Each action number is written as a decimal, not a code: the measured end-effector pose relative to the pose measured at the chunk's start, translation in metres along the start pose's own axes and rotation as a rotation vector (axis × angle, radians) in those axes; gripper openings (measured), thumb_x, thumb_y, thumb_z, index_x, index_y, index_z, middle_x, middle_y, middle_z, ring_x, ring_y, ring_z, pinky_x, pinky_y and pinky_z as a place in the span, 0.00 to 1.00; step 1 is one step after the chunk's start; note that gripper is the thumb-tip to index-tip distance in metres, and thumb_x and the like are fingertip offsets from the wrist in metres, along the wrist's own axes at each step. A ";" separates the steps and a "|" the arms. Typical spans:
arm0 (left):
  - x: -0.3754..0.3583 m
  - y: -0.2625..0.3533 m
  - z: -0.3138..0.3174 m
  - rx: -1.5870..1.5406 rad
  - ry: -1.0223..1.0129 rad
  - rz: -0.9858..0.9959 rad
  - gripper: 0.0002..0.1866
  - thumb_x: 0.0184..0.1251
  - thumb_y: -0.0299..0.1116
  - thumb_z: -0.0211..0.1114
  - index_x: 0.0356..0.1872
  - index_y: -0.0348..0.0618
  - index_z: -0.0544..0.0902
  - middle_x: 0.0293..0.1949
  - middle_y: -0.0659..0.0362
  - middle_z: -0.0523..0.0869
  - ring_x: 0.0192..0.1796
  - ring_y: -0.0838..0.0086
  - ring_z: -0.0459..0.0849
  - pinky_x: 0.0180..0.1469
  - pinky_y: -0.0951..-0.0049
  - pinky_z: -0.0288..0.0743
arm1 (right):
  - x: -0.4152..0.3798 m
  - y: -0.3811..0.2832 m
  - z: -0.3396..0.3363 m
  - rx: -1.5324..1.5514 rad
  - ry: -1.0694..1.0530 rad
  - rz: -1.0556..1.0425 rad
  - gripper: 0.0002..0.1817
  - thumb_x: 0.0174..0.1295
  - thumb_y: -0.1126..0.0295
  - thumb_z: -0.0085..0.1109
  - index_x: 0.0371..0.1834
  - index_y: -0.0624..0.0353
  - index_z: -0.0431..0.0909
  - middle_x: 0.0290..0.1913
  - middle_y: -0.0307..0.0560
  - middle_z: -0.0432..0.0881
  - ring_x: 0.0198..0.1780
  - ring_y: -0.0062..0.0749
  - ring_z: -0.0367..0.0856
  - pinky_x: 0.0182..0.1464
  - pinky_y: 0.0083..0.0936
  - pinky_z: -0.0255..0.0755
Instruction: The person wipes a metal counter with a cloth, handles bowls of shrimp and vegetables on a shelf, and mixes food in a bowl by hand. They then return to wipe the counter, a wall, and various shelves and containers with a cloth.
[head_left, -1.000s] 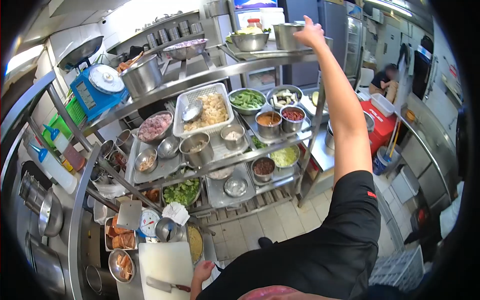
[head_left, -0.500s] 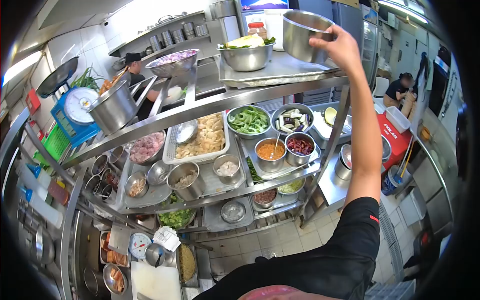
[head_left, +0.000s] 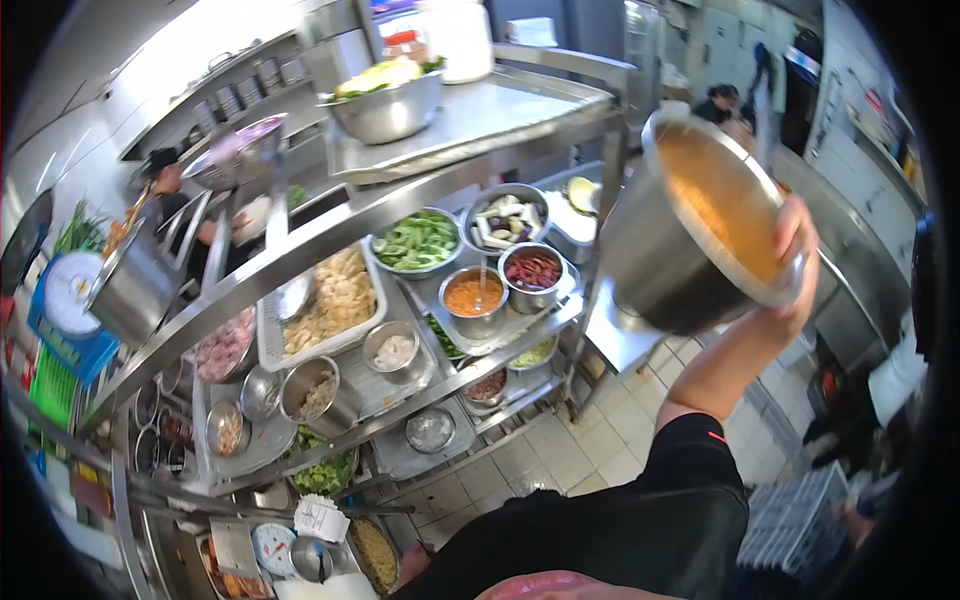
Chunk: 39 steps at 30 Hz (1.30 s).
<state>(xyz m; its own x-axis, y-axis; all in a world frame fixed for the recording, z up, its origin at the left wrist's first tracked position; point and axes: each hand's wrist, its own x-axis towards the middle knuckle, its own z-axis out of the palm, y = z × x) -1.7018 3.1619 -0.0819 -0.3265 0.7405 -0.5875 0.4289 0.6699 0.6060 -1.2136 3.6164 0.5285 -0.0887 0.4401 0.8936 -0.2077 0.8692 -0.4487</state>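
My right hand (head_left: 797, 255) grips the rim of a large steel pot (head_left: 670, 240), fingers over its edge. The pot is tilted, and something orange-brown shows inside it. It hangs in the air right of the steel rack, over the end of a lower counter. At the bottom, beside the noodle tray (head_left: 374, 553), a small part of my left hand (head_left: 413, 566) shows; its fingers are hidden. On the rack's top tray (head_left: 480, 105) stands a steel bowl (head_left: 388, 108) with leafy greens.
The rack (head_left: 300, 262) holds bowls of green peppers (head_left: 415, 240), eggplant (head_left: 508, 219), red chillies (head_left: 532, 270) and orange bits (head_left: 475, 297). A blue scale (head_left: 72, 300) stands left. One person (head_left: 168, 190) is behind the rack, others at the right. A grey crate (head_left: 790, 520) is lower right.
The pot has come off the top tray, moving right and down toward me in my right hand, and its inside now shows. The view has turned right. Part of my left hand has appeared.
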 end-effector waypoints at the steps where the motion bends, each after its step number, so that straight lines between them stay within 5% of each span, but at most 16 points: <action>1: 0.010 -0.005 0.001 0.024 -0.031 0.049 0.16 0.66 0.45 0.60 0.38 0.41 0.84 0.36 0.50 0.88 0.45 0.56 0.85 0.46 0.61 0.75 | -0.018 -0.007 0.014 0.090 0.015 0.023 0.37 0.33 0.45 0.87 0.28 0.51 0.66 0.38 0.41 0.75 0.39 0.23 0.72 0.42 0.20 0.65; 3: 0.009 0.001 -0.007 0.015 -0.071 -0.005 0.17 0.65 0.45 0.61 0.38 0.40 0.84 0.36 0.50 0.88 0.45 0.57 0.85 0.46 0.61 0.75 | -0.053 -0.023 0.041 0.271 0.052 0.063 0.33 0.32 0.54 0.89 0.25 0.54 0.68 0.36 0.51 0.78 0.40 0.32 0.75 0.45 0.27 0.69; 7: -0.004 0.003 -0.028 0.033 -0.124 -0.052 0.17 0.65 0.45 0.62 0.38 0.39 0.84 0.36 0.49 0.87 0.45 0.58 0.85 0.46 0.60 0.75 | -0.084 -0.030 0.053 0.053 -0.007 -0.064 0.29 0.39 0.53 0.84 0.17 0.57 0.68 0.47 0.73 0.81 0.47 0.56 0.81 0.53 0.35 0.70; 12: -0.014 0.002 -0.049 0.055 -0.144 -0.082 0.18 0.64 0.45 0.63 0.38 0.37 0.84 0.36 0.47 0.87 0.44 0.59 0.85 0.46 0.60 0.75 | -0.086 -0.037 0.041 -0.179 -0.123 0.026 0.32 0.24 0.55 0.87 0.17 0.57 0.67 0.49 0.68 0.83 0.52 0.51 0.83 0.64 0.38 0.67; 13: -0.015 0.001 -0.051 0.055 -0.145 -0.088 0.18 0.64 0.45 0.63 0.38 0.37 0.84 0.36 0.47 0.87 0.44 0.60 0.85 0.46 0.59 0.75 | -0.082 -0.040 0.048 -0.233 -0.118 0.027 0.32 0.21 0.59 0.90 0.19 0.56 0.68 0.45 0.58 0.83 0.47 0.39 0.81 0.54 0.31 0.70; 18: -0.018 -0.016 -0.048 0.035 -0.143 -0.111 0.19 0.63 0.45 0.65 0.39 0.36 0.84 0.36 0.46 0.87 0.44 0.61 0.85 0.46 0.59 0.75 | -0.103 -0.017 0.098 -0.298 -0.339 0.313 0.32 0.23 0.62 0.90 0.20 0.55 0.68 0.36 0.43 0.78 0.42 0.32 0.77 0.43 0.27 0.70; 23: -0.027 -0.029 -0.035 -0.010 -0.150 -0.120 0.20 0.62 0.45 0.66 0.39 0.34 0.84 0.36 0.45 0.87 0.44 0.63 0.85 0.46 0.58 0.75 | -0.152 0.018 0.155 -0.255 -0.316 0.423 0.28 0.28 0.64 0.89 0.19 0.56 0.70 0.59 0.63 0.81 0.67 0.49 0.76 0.65 0.34 0.69; 27: -0.011 -0.038 -0.030 -0.135 -0.172 -0.138 0.20 0.61 0.45 0.67 0.39 0.33 0.85 0.36 0.44 0.87 0.44 0.64 0.85 0.46 0.57 0.75 | -0.162 0.036 0.183 -0.270 -0.315 0.471 0.29 0.27 0.64 0.90 0.19 0.56 0.70 0.58 0.64 0.81 0.69 0.51 0.75 0.63 0.36 0.71; 29: -0.055 0.059 -0.065 0.224 -0.074 -0.125 0.22 0.62 0.47 0.66 0.41 0.34 0.86 0.41 0.41 0.88 0.46 0.59 0.87 0.48 0.56 0.77 | -0.180 0.041 0.195 -0.218 -0.471 0.507 0.29 0.27 0.63 0.90 0.19 0.57 0.70 0.58 0.65 0.80 0.70 0.52 0.74 0.63 0.36 0.71; 35: 0.017 -0.037 -0.038 0.647 -0.055 0.483 0.14 0.66 0.37 0.54 0.38 0.42 0.86 0.39 0.45 0.88 0.45 0.46 0.86 0.50 0.48 0.79 | -0.220 0.037 0.250 -0.045 -0.787 0.433 0.30 0.28 0.60 0.89 0.20 0.57 0.70 0.67 0.70 0.73 0.72 0.61 0.70 0.66 0.41 0.71; 36: 0.017 -0.027 -0.032 0.342 -0.012 0.123 0.14 0.65 0.37 0.55 0.39 0.43 0.86 0.40 0.44 0.88 0.45 0.46 0.86 0.50 0.50 0.79 | -0.228 0.043 0.258 -0.032 -0.844 0.367 0.29 0.28 0.60 0.89 0.20 0.57 0.71 0.67 0.71 0.73 0.72 0.62 0.70 0.66 0.43 0.71; 39: 0.004 -0.013 -0.015 0.039 0.223 0.141 0.07 0.58 0.32 0.58 0.34 0.46 0.84 0.37 0.48 0.87 0.42 0.49 0.84 0.44 0.54 0.77 | -0.244 0.052 0.282 0.171 -0.974 0.412 0.27 0.27 0.60 0.89 0.19 0.57 0.73 0.66 0.69 0.75 0.71 0.64 0.70 0.69 0.50 0.66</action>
<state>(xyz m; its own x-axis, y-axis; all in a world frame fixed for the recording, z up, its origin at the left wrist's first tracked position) -1.7216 3.1568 -0.0841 -0.4367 0.8231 -0.3630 0.5144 0.5595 0.6499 -1.4778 3.4903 0.2915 -0.9065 0.2577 0.3344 -0.1112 0.6184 -0.7780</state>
